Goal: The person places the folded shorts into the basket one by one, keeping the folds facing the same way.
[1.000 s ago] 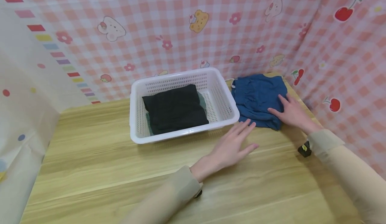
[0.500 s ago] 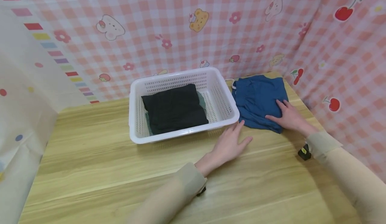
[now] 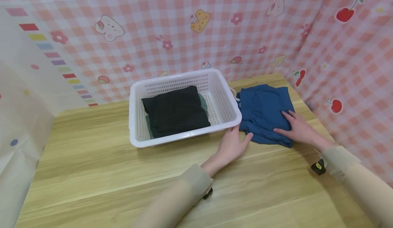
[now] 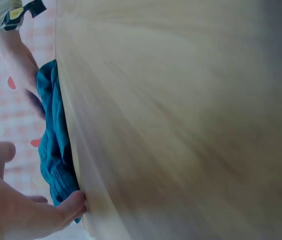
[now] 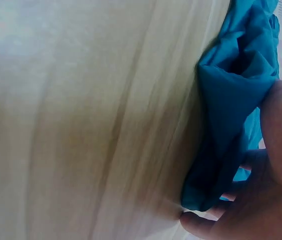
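Note:
A folded pair of blue shorts with a gathered waist and a white drawstring lies on the table, right of a white basket. My right hand rests at their right side, fingers spread over the edge and thumb on the cloth. In the right wrist view, fingers reach along the blue fold near the tabletop. Between the basket's front right corner and the shorts is my left hand, thumb out to the right. The basket's rim hides its other fingertips in the head view.
Inside the basket lies a folded black garment over a green one. Pink checked cloth hangs behind and to the right of the wooden table. A dark wrist device sits under the right cuff.
The shorts have slid toward me with my right hand on them. My left hand has shifted left, its fingertips going under the basket's rim. The camera view has drifted slightly.

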Motion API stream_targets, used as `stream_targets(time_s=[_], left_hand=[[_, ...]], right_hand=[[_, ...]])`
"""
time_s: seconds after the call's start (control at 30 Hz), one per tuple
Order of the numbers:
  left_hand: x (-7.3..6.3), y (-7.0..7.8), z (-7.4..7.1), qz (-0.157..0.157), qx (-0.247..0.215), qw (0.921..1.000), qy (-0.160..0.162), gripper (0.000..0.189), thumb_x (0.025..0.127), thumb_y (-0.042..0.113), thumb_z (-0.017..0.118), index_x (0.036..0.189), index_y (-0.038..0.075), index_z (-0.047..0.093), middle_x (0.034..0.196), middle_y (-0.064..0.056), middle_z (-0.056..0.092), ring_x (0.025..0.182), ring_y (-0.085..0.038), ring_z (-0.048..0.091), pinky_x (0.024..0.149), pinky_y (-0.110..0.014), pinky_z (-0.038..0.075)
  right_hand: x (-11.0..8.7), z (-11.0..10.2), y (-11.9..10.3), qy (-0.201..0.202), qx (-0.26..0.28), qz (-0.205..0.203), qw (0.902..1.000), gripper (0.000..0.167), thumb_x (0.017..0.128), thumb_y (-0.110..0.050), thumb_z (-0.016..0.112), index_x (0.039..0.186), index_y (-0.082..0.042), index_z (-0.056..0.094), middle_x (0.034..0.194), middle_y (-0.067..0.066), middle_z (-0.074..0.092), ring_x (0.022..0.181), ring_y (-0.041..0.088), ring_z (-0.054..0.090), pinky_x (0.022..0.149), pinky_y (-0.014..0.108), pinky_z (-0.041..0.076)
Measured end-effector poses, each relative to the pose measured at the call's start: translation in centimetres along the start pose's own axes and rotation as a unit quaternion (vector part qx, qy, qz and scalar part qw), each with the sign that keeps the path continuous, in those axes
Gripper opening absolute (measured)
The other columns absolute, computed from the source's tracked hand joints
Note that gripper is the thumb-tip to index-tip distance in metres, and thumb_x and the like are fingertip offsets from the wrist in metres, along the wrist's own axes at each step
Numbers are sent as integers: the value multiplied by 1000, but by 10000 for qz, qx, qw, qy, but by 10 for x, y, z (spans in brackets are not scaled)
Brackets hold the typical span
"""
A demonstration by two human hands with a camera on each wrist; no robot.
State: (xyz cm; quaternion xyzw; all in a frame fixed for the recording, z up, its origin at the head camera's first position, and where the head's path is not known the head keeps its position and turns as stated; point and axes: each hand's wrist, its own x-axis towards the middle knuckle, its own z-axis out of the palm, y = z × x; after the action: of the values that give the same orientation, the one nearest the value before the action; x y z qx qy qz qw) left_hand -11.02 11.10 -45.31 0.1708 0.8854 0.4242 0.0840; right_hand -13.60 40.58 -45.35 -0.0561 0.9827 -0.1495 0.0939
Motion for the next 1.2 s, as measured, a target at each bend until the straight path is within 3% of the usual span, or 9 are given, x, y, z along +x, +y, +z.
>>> stream_targets(time_s=[0.33, 0.53, 0.6, 0.77, 0.93, 1.0, 1.07, 1.13, 1.2], left_hand=[[7, 1, 4, -197, -1347, 9902, 320, 82, 107, 28, 60, 170, 10, 10, 179, -11, 14, 165, -26, 21, 134, -43, 28], [10, 4, 3, -332, -1536, 9862, 523, 83, 105, 26, 61, 169, 5, 13, 177, -17, 17, 164, -33, 24, 134, -47, 29], [11, 6, 3, -466, -1599, 9846, 529, 79, 104, 27, 62, 167, 2, 21, 172, -21, 30, 159, -35, 35, 130, -48, 36], [15, 11, 3, -1052, -1791, 9768, 518, 56, 103, 30, 65, 145, -5, 53, 131, -24, 68, 124, -34, 66, 108, -43, 55], [18, 12, 6, -1508, -2139, 9646, 312, 55, 101, 28, 69, 146, -1, 55, 85, -5, 62, 82, -16, 59, 77, -26, 51], [17, 14, 8, -1704, -2238, 9595, 176, 59, 100, 28, 70, 148, -2, 53, 91, -5, 66, 86, -16, 63, 80, -25, 53], [15, 17, 8, -1846, -2311, 9552, 67, 61, 100, 29, 70, 149, -4, 52, 111, -13, 73, 105, -23, 70, 93, -31, 58], [13, 21, 8, -1892, -2227, 9563, 67, 63, 100, 30, 70, 146, -9, 53, 141, -21, 66, 134, -30, 63, 113, -39, 53], [10, 26, 8, -1838, -2165, 9588, 47, 64, 99, 29, 71, 147, -9, 52, 152, -25, 57, 145, -36, 54, 121, -45, 48]], right_hand=[[-11, -10, 3, -177, 189, -410, 9988, 86, 94, -43, 78, 151, 12, 45, 156, 47, 35, 141, 67, 38, 115, 77, 37], [9, -21, -1, 135, 807, 251, 9963, 83, 103, -42, 65, 153, 17, 35, 155, 48, 34, 144, 63, 36, 119, 73, 32], [16, -23, -3, 41, 691, 393, 9968, 88, 103, -41, 65, 155, 19, 28, 156, 49, 31, 145, 63, 34, 121, 73, 31], [20, -24, -10, -136, 239, 110, 9996, 88, 96, -28, 75, 150, 25, 30, 151, 52, 35, 140, 65, 39, 118, 73, 36], [9, -21, -14, -49, 9, -241, 9997, 81, 91, -20, 79, 145, 25, 39, 146, 50, 45, 134, 65, 48, 113, 71, 42], [3, -18, -17, -68, -8, -330, 9994, 79, 90, -19, 80, 144, 23, 42, 144, 49, 48, 132, 64, 50, 112, 71, 44], [-1, -16, -19, -66, 35, -398, 9992, 77, 89, -18, 80, 143, 22, 43, 143, 48, 50, 131, 63, 52, 111, 71, 45], [-4, -16, -22, -79, 134, -420, 9990, 76, 90, -18, 80, 144, 21, 44, 144, 47, 50, 132, 62, 51, 112, 71, 44], [-6, -16, -23, -53, 253, -442, 9987, 74, 90, -17, 80, 143, 20, 45, 143, 47, 51, 132, 62, 51, 111, 71, 44]])
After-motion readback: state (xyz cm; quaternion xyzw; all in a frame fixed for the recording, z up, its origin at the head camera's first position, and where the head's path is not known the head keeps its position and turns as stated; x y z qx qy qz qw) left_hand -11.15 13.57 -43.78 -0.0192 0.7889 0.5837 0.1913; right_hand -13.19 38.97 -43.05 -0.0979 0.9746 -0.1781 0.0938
